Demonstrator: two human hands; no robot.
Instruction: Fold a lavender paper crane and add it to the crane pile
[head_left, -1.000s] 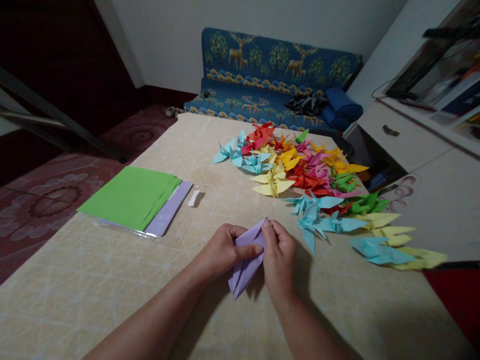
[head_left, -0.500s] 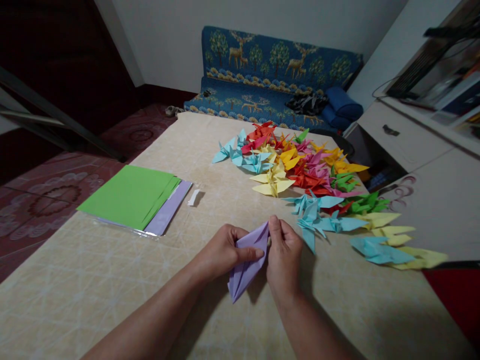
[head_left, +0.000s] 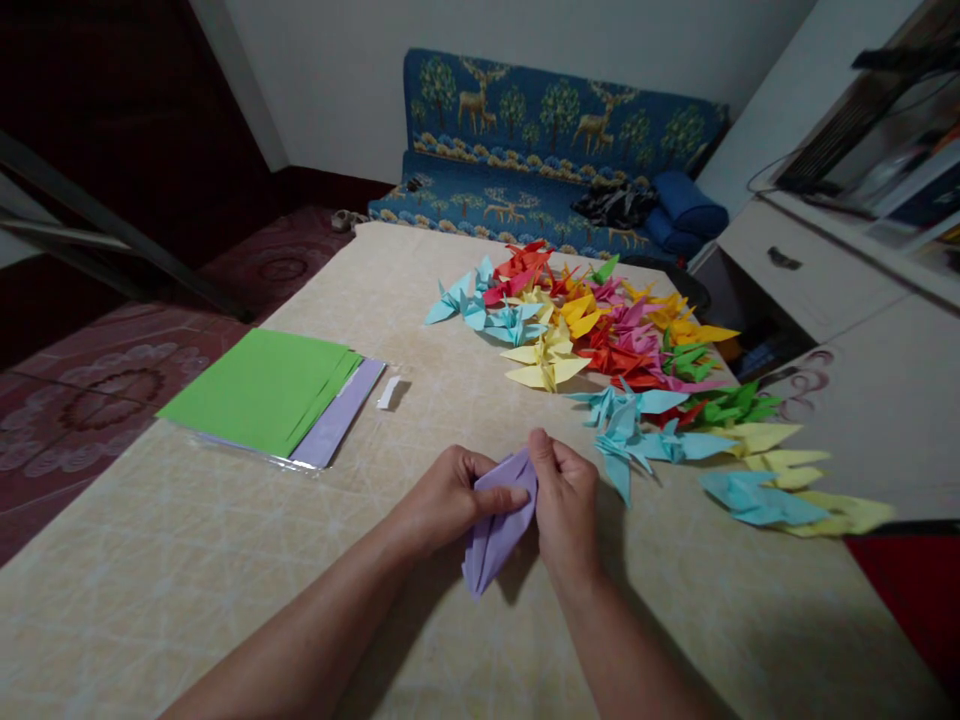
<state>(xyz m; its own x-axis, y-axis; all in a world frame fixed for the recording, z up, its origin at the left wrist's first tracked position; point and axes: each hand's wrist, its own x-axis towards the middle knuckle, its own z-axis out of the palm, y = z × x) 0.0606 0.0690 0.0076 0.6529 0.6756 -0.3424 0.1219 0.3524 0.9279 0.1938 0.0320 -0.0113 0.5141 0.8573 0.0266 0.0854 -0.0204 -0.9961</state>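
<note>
A purple origami paper, folded into a narrow diamond, is held above the near part of the table between both hands. My left hand grips its left side, the thumb lying across the front face and the fingers behind, mostly out of sight. At the upper right corner, my right hand pinches the paper between thumb and curled fingers. One end of the diamond points down toward me. Just right of my right hand lie light blue paper cranes.
A heap of folded cranes in several colours spreads over the table's far right side. Green paper sheets lie on a packet of purple sheets at left, near a small white scrap. A blue patterned sofa stands beyond.
My right hand has shifted slightly left with the paper's upper corner, which now sits more under its thumb. The lower tip has moved a little up and right.
</note>
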